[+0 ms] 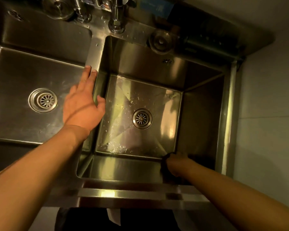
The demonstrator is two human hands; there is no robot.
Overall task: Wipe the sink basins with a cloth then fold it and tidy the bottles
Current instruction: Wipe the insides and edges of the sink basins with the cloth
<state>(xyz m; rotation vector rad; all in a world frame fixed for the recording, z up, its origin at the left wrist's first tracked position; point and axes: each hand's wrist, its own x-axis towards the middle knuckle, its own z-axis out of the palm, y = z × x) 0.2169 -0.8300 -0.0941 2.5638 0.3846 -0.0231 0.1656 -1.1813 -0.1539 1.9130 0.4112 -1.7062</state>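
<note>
One dark cloth [165, 160] is all you have in play, and little of it shows: a small black wad, bunched up, with no visible pattern or edge, peeking out at the 9 o'clock side of your right hand [175, 164]. It sits low in the right basin [198, 114], pressed into the near right corner where the front wall meets the floor, at about 5 o'clock from that basin's drain [142, 118]. Your right hand is down in shadow over the cloth, with the fingers seemingly curled around it, though the dim light hides the exact grip.

The right basin is deep, square-cornered stainless steel, its floor shiny and wet with scattered droplets and streaks, most thickly along the near edge at 6 o'clock. Creased fold lines run from the corners toward the round strainer drain.

Your left hand [83, 105] holds nothing; its fingers are straight and spread slightly, lying flat along the divider [93, 52] between the two basins, fingertips pointing to 12 o'clock and the thumb reaching over toward the right basin.

At 9 o'clock lies the left basin [15, 80], duller and smeared, with its own strainer drain [42, 100]. At 12 o'clock, a chrome faucet base [116, 22] rises from the back ledge. A round drain stopper [160, 41] rests on the ledge at 1 o'clock, and another round metal lid-like piece [58, 7] sits at 11 o'clock. A blue item [155, 6] stands behind the faucet, too blurred to identify.
</note>
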